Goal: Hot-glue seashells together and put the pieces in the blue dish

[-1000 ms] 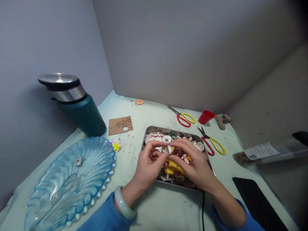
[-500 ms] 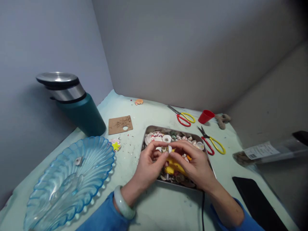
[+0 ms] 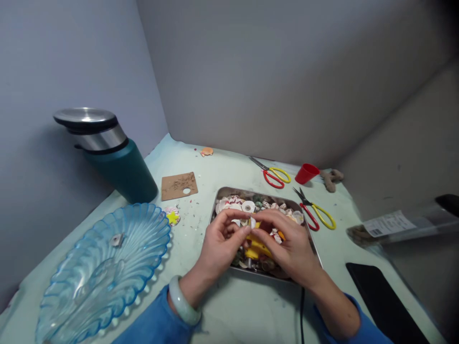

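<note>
Over a metal tray (image 3: 265, 275) of small pieces, my left hand (image 3: 218, 241) and my right hand (image 3: 294, 243) meet at the fingertips. Between them they pinch a small white piece (image 3: 253, 222), mostly covered by the fingers, so its kind is unclear. Below the hands lies a yellow object (image 3: 256, 249) in the tray, partly hidden by my right hand. Around it are shell-like bits and a white disc (image 3: 248, 206) with a dark centre.
At left stand a blue scalloped glass dish (image 3: 143, 248) and a teal bottle (image 3: 125, 167). Brown card (image 3: 174, 186) lies behind. Two pairs of scissors (image 3: 273, 179), a red cup (image 3: 307, 174), a plastic bag (image 3: 409, 224) and a black flat object (image 3: 380, 298) are rightward.
Both hands keep almost the same pose over the tray, with the white piece still between the fingertips. Only very slight shifts of the hands show.
</note>
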